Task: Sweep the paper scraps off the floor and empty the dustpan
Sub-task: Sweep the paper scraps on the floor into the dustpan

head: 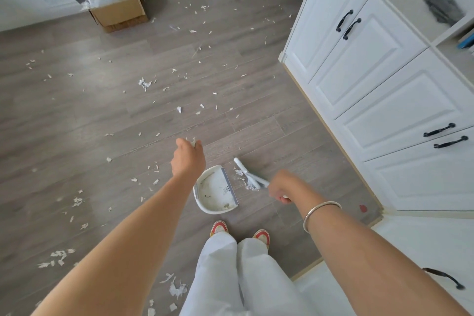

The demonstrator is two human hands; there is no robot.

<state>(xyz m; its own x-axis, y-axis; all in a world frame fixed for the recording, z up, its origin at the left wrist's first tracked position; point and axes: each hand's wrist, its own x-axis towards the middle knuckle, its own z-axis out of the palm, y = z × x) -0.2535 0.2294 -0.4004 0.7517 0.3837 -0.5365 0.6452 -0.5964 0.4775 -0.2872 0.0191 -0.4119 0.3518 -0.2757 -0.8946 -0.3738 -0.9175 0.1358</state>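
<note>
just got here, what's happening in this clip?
A person stands over a white dustpan on a wood floor littered with paper scraps. The right hand grips a small white brush lying beside the pan's lip, with a few scraps at its bristles. The left hand is closed on some scraps above the floor. The pan looks nearly empty. A cardboard box holding plastic sits by the far wall.

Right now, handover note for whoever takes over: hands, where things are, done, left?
Left hand: closed on a few white paper scraps, above the floor.
Right hand: grip on the small white hand brush, its head in a small scrap pile.
White oval dustpan: on the grey wood floor before the feet, nearly empty.
Brown cardboard box: by the far wall.
Done: little.
Left: scattered scraps all over; empty the pan.
</note>
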